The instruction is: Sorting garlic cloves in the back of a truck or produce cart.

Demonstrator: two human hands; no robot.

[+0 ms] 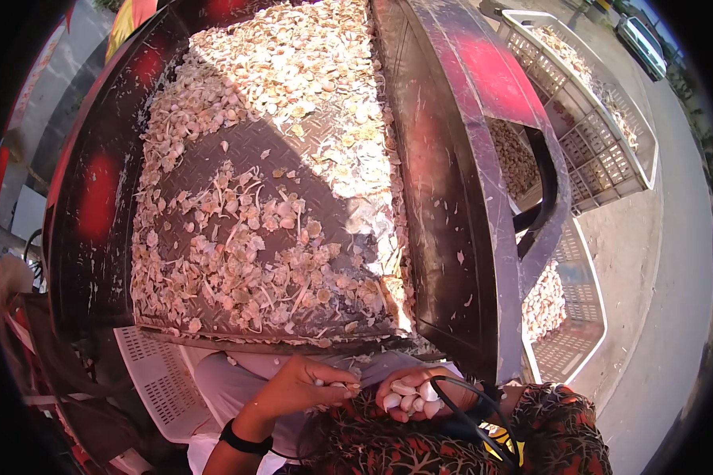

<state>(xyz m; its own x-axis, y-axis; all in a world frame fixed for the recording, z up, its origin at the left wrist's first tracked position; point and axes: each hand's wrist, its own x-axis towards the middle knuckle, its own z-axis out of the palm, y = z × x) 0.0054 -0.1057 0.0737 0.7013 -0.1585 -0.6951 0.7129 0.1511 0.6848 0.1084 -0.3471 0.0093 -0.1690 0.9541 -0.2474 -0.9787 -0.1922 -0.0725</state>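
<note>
My left hand [312,383], with a dark band at its wrist, is at the lower middle, its fingers closed around a few garlic cloves [333,386]. To its right, my right hand [413,395] is cupped and filled with several pale garlic cloves [409,399]. The two hands are apart, above my lap and just below the near edge of the metal truck bed [214,148]. On the bed's tread-plate floor lie loose cloves, dry stems and papery garlic skins [243,249], with a thick heap [285,65] at the far end.
High metal side walls [451,178] flank the bed. At the right stand plastic crates, one holding garlic stems [564,53] and a lower one holding cloves [543,303]. A white perforated crate [160,380] is beside my legs. A black cable [481,415] loops near my right wrist.
</note>
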